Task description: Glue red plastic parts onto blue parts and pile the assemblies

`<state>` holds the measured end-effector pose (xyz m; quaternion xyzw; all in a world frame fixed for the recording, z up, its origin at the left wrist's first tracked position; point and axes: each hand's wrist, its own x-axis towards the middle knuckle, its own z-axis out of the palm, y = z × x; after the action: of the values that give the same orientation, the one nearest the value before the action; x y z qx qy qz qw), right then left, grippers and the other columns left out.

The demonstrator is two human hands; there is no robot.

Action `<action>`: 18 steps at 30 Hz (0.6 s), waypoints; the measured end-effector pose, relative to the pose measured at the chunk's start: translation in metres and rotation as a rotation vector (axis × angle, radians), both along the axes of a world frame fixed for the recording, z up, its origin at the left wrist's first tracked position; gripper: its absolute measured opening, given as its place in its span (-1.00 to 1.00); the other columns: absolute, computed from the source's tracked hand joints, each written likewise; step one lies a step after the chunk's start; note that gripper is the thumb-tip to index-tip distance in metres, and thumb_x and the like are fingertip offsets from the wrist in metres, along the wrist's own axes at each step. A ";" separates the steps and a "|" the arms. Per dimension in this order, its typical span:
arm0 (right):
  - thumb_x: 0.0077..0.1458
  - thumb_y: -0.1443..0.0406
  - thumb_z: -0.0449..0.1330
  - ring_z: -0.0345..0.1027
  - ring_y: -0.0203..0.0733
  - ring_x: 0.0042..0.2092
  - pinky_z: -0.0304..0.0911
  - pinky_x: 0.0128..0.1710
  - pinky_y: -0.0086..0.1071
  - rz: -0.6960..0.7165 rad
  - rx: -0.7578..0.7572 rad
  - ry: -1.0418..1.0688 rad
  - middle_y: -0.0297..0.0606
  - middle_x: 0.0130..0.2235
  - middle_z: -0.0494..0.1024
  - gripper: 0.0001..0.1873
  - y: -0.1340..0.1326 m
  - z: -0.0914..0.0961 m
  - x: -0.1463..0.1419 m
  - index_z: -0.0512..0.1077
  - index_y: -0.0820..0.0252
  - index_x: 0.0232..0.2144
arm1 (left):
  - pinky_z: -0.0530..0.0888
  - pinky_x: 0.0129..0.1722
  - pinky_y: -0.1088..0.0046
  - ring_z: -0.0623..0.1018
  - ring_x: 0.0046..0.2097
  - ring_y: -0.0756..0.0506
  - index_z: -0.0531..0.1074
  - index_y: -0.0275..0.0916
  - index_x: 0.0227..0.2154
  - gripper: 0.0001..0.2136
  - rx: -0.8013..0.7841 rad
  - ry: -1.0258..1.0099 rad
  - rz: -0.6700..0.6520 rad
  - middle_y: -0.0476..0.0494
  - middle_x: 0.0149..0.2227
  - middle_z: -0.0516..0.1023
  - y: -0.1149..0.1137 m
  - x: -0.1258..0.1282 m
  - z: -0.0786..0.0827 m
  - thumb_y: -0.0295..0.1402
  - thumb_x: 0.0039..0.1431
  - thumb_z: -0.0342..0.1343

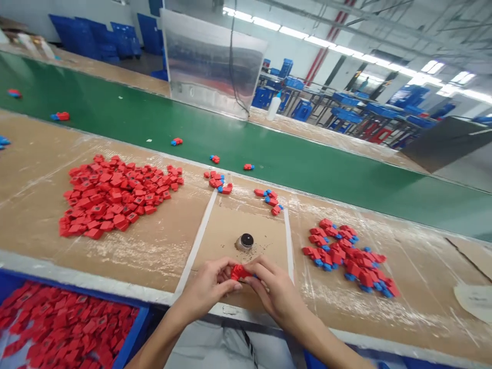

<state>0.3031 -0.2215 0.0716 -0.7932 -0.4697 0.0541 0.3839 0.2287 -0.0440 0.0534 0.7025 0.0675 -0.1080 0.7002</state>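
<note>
Both hands meet at the front edge of the bench, fingers pinched around a small red plastic part (239, 272). My left hand (209, 281) grips its left side, and my right hand (273, 287) grips its right side. A speck of blue shows by the right fingertips; whether it belongs to the held part is hard to see. Just beyond the hands stands a small round pot with a black top (246, 241), dark crumbs scattered around it.
A pile of red parts (119, 192) lies left, and red-and-blue pieces (346, 256) lie right. Two small clusters sit near the green conveyor belt (307, 164), which carries several pieces. A blue bin (132, 335) of red parts stands at lower left. Beyond the belt is a white bottle (273, 107).
</note>
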 end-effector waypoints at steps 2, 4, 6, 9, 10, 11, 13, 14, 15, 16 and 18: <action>0.31 0.35 0.02 0.44 -0.16 -0.18 0.35 -0.21 -0.35 -0.067 0.024 -0.002 -0.17 -0.18 0.50 -0.78 -0.009 0.003 0.009 0.42 0.13 -0.09 | 0.45 -0.28 0.47 0.50 -0.32 -0.05 0.31 -0.18 0.11 -0.45 0.041 0.034 -0.012 -0.05 -0.30 0.53 0.014 0.001 0.008 -0.35 0.01 0.22; 0.31 0.29 0.02 0.44 -0.12 -0.14 0.36 -0.17 -0.31 -0.223 0.029 -0.060 -0.16 -0.15 0.52 -0.78 -0.032 0.006 0.028 0.42 0.13 -0.08 | 0.47 -0.21 0.41 0.54 -0.27 -0.09 0.18 -0.16 0.21 -0.37 0.192 0.052 0.047 -0.11 -0.20 0.55 0.042 0.002 0.019 -0.27 0.06 0.19; 0.30 0.20 0.03 0.43 -0.04 -0.10 0.35 -0.11 -0.21 -0.448 0.007 -0.153 -0.12 -0.11 0.54 -0.74 -0.070 0.003 0.056 0.44 0.15 -0.09 | 0.48 -0.20 0.34 0.56 -0.25 -0.16 0.19 -0.21 0.20 -0.44 0.500 0.031 0.263 -0.16 -0.24 0.57 0.082 0.006 0.030 -0.13 0.17 0.05; 0.24 0.07 0.03 0.42 0.08 -0.07 0.31 -0.06 -0.06 -0.723 -0.093 -0.256 -0.09 -0.10 0.56 -0.62 -0.135 -0.013 0.103 0.46 0.17 -0.10 | 0.45 -0.19 0.16 0.57 -0.21 -0.32 0.20 -0.25 0.20 -0.47 1.150 0.188 0.561 -0.27 -0.26 0.60 0.142 0.012 0.044 -0.08 0.25 -0.12; 0.21 0.05 0.01 0.43 0.10 -0.08 0.31 -0.07 -0.04 -0.774 -0.132 -0.276 -0.09 -0.12 0.57 -0.60 -0.153 -0.020 0.117 0.46 0.17 -0.12 | 0.44 -0.20 0.13 0.57 -0.21 -0.37 0.19 -0.28 0.20 -0.46 1.297 0.258 0.556 -0.32 -0.26 0.60 0.157 0.014 0.047 -0.08 0.26 -0.17; 0.19 0.04 0.00 0.44 0.10 -0.11 0.33 -0.09 -0.04 -0.797 -0.169 -0.286 -0.09 -0.14 0.58 -0.58 -0.169 -0.027 0.129 0.47 0.16 -0.15 | 0.44 -0.21 0.11 0.57 -0.20 -0.41 0.17 -0.31 0.21 -0.45 1.403 0.320 0.522 -0.36 -0.26 0.60 0.168 0.016 0.049 -0.08 0.28 -0.21; 0.17 0.01 -0.02 0.44 0.12 -0.13 0.34 -0.14 -0.05 -0.793 -0.249 -0.310 -0.10 -0.16 0.58 -0.57 -0.186 -0.036 0.147 0.48 0.14 -0.18 | 0.43 -0.25 0.13 0.58 -0.22 -0.44 0.13 -0.37 0.22 -0.41 1.498 0.396 0.449 -0.43 -0.31 0.60 0.180 0.021 0.048 -0.06 0.29 -0.29; 0.17 0.00 -0.02 0.44 0.13 -0.13 0.34 -0.14 -0.04 -0.781 -0.278 -0.339 -0.10 -0.15 0.56 -0.56 -0.187 -0.037 0.154 0.48 0.14 -0.18 | 0.43 -0.26 0.14 0.58 -0.24 -0.45 0.13 -0.39 0.22 -0.40 1.512 0.409 0.435 -0.45 -0.34 0.59 0.182 0.024 0.046 -0.04 0.30 -0.33; 0.18 -0.01 -0.03 0.43 0.14 -0.12 0.34 -0.14 -0.03 -0.770 -0.296 -0.378 -0.08 -0.14 0.55 -0.55 -0.182 -0.035 0.161 0.48 0.14 -0.17 | 0.42 -0.27 0.15 0.59 -0.25 -0.45 0.14 -0.39 0.20 -0.40 1.514 0.415 0.436 -0.45 -0.36 0.59 0.182 0.027 0.044 -0.04 0.30 -0.37; 0.20 -0.01 -0.03 0.41 0.15 -0.10 0.33 -0.12 -0.02 -0.755 -0.299 -0.422 -0.07 -0.12 0.52 -0.54 -0.172 -0.032 0.169 0.47 0.15 -0.14 | 0.42 -0.28 0.16 0.59 -0.26 -0.44 0.17 -0.38 0.18 -0.41 1.506 0.422 0.442 -0.44 -0.37 0.59 0.180 0.030 0.041 -0.04 0.31 -0.39; 0.25 0.03 -0.04 0.39 0.13 -0.07 0.31 -0.07 -0.03 -0.686 -0.268 -0.483 -0.04 -0.08 0.48 -0.55 -0.136 -0.020 0.192 0.44 0.18 -0.07 | 0.41 -0.31 0.17 0.60 -0.29 -0.43 0.23 -0.32 0.11 -0.45 1.477 0.442 0.447 -0.41 -0.40 0.59 0.176 0.035 0.036 -0.05 0.31 -0.41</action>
<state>0.4950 -0.3576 0.0516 -0.9359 -0.2441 -0.2032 0.1525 0.2641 0.1320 0.0891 0.9165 0.3978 -0.0295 0.0300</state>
